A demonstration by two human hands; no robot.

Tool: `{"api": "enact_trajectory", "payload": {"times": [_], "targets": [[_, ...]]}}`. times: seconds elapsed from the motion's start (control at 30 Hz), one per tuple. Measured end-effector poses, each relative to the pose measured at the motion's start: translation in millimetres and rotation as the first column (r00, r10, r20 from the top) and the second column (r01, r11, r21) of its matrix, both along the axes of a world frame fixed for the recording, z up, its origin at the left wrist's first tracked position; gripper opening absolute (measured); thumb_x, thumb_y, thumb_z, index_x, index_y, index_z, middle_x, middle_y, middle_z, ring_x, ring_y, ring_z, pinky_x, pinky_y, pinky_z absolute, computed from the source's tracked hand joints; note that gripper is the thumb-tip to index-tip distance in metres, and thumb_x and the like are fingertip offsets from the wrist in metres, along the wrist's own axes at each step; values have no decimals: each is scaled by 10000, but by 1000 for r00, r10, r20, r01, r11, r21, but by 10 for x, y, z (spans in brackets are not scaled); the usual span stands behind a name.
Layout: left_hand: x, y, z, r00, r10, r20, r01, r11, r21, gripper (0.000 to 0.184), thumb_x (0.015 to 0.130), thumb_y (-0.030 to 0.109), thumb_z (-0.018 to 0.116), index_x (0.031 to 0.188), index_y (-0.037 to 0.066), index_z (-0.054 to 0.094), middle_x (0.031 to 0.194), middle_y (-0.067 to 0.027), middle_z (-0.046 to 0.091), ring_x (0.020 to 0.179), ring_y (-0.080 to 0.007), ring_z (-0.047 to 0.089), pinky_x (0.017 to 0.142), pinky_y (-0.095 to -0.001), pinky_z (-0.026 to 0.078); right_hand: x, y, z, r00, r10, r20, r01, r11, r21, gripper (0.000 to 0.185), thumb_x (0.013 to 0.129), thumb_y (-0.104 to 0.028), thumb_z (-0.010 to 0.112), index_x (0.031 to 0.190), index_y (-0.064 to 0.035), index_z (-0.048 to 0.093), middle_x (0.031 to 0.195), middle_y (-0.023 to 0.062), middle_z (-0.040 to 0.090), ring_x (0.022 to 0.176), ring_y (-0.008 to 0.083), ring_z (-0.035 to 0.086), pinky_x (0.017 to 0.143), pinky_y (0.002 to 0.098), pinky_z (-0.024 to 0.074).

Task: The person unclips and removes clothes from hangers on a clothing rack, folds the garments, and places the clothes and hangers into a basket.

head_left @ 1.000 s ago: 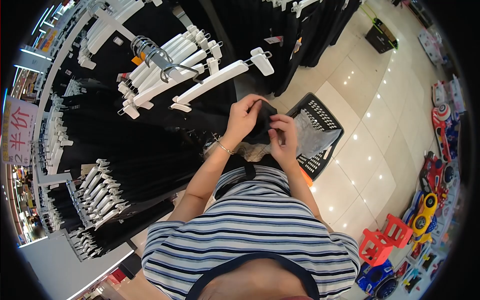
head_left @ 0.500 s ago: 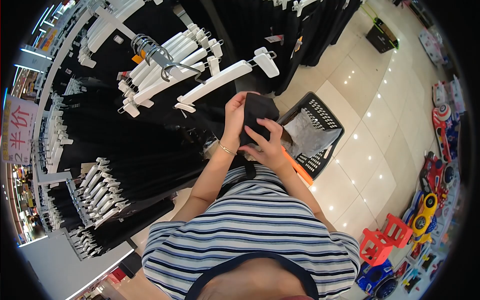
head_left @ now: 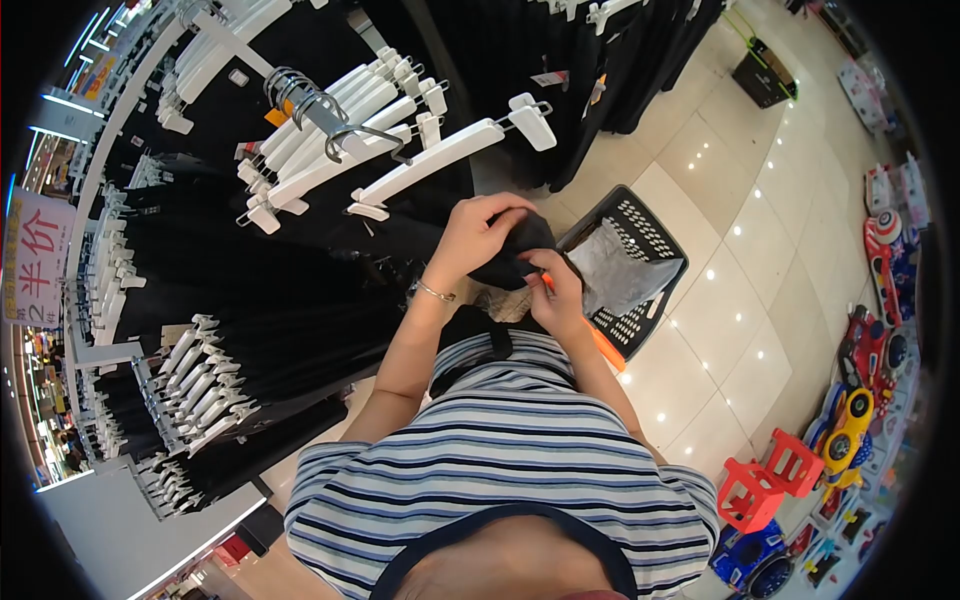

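One black cloth (head_left: 508,266) between left hand (head_left: 474,236) and right hand (head_left: 556,296)

Plain black cloth garment (head_left: 512,258), limp, bunched into folds between left grip (head_left: 476,238) and right grip (head_left: 558,295).

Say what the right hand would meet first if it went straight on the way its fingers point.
The right hand would first press into the bunched black cloth at its fingertips; beyond that, the left hand seems roughly next in line, though depth is unclear from this view.
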State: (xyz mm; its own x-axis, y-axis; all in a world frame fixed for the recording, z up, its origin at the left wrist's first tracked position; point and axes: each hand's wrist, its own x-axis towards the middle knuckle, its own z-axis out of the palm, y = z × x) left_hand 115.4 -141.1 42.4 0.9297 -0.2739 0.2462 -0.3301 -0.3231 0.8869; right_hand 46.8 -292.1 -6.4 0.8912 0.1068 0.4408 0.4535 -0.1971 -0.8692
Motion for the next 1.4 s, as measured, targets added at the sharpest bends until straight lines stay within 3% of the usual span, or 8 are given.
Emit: {"api": "enact_trajectory", "payload": {"times": [0.2,0.33,0.4,0.57,0.87,1.07,1.17,1.4], "targets": [[59,116,39,991,-119,56,108,980,167,113,821,96,613,892,20,657,769,-119,652,662,-219,618,616,-271,465,-10,-35,14,969,-112,-222,129,990,63,151,803,63,543,926,-14,500,882,116,568,819,245,561,742,297,449],[110,120,34,999,-22,31,17,990,142,110,817,125,607,859,30,646,756,-149,633,681,-318,611,590,-323,467,79,-83,-7,998,53,-25,-48,984,171,131,840,32,525,951,-8,466,952,121,513,895,199,509,852,275,394],[151,129,-8,999,-5,53,0,995,105,112,821,125,602,856,26,640,746,-154,631,667,-320,614,580,-330,467,138,-117,-36,984,115,136,-125,990,70,135,874,-5,505,988,-18,434,1030,101,476,911,128,466,878,235,360],[276,248,-54,997,-17,80,-6,962,273,113,822,128,610,883,44,653,714,-82,634,703,-209,610,688,-282,448,13,-77,-112,962,213,-173,-114,882,457,164,900,-53,493,1039,-15,413,1053,97,481,1014,171,458,940,269,323],[140,394,-356,962,69,263,-208,809,549,464,769,266,679,1176,99,531,1182,-116,534,1065,-273,507,926,-401,355,106,-203,-405,953,56,-297,154,754,639,186,926,-56,471,1105,-47,419,1096,47,489,975,104,469,896,239,377],[187,394,-191,964,59,-261,97,832,546,497,746,252,710,1148,53,495,998,-119,603,891,-259,598,788,-351,464,93,-154,-271,920,243,-306,126,555,822,181,903,-78,529,1063,-59,444,1015,28,518,945,105,488,885,250,377],[176,387,-409,994,-108,-12,99,858,504,517,733,239,730,1138,44,474,913,-127,611,742,-234,615,676,-313,485,104,-202,-342,897,328,-297,113,478,871,220,886,-84,557,1075,-64,446,1016,41,555,968,135,526,904,280,397],[158,83,-164,933,-191,-304,286,907,308,542,778,200,695,1239,85,434,704,-126,597,594,-232,588,580,-308,459,72,-206,-414,839,485,-247,65,362,930,289,862,-90,587,1113,-48,450,1109,91,570,986,211,583,850,342,480]]}}
